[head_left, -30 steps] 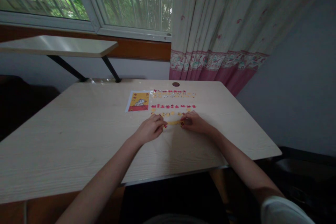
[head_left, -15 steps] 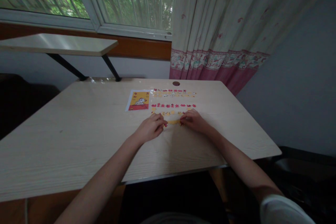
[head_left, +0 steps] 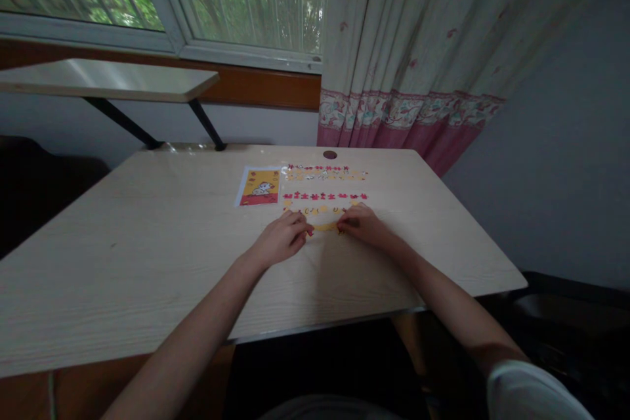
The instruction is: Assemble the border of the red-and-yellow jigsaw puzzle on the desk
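Observation:
My left hand (head_left: pixel 284 236) rests on the desk with thumb and fingers closed on a small red-edged jigsaw puzzle piece (head_left: pixel 310 232). Across from it, my right hand (head_left: pixel 363 223) pinches a small dark-marked piece (head_left: pixel 340 231) at its fingertips. Between the hands runs a short yellow strip of puzzle pieces (head_left: pixel 325 227); fingers hide its ends, so I cannot tell whether it is joined. Just beyond lies a row of yellow pieces (head_left: pixel 322 210), and behind that a row of red pieces (head_left: pixel 331 197).
Farther back are more rows of yellow, white and red pieces (head_left: pixel 327 175). To their left lies a picture card (head_left: pixel 260 188) with a white bird on yellow and red. A raised shelf (head_left: pixel 123 79) stands at the back left of the desk (head_left: pixel 147 262), near a cable hole (head_left: pixel 329 155).
The view has shifted very slightly. Both hands keep nearly the same place and grip at the two ends of the yellow strip.

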Demonstrator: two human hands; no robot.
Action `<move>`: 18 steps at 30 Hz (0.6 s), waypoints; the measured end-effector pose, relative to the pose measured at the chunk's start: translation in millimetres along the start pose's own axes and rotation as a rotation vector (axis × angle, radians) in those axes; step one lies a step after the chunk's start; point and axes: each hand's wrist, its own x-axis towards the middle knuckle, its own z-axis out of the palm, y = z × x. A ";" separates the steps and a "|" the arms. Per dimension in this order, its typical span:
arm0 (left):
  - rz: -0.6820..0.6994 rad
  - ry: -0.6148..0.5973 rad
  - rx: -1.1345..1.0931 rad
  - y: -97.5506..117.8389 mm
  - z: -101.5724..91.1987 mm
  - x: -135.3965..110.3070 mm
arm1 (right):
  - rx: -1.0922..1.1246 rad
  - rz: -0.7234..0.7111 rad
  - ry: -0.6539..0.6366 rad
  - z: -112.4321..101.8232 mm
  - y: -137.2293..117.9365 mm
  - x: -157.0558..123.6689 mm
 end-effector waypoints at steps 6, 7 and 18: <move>0.003 0.001 0.009 -1.1 0.4 0.0 | 0.033 -0.007 0.021 -10.4 -2.9 -8.3; 0.001 0.000 0.013 -1.0 0.3 0.0 | 0.030 -0.004 0.004 -10.1 -3.4 -8.6; 0.003 0.011 0.008 -1.4 0.9 -0.7 | 0.059 -0.027 -0.066 -8.9 -1.6 -8.4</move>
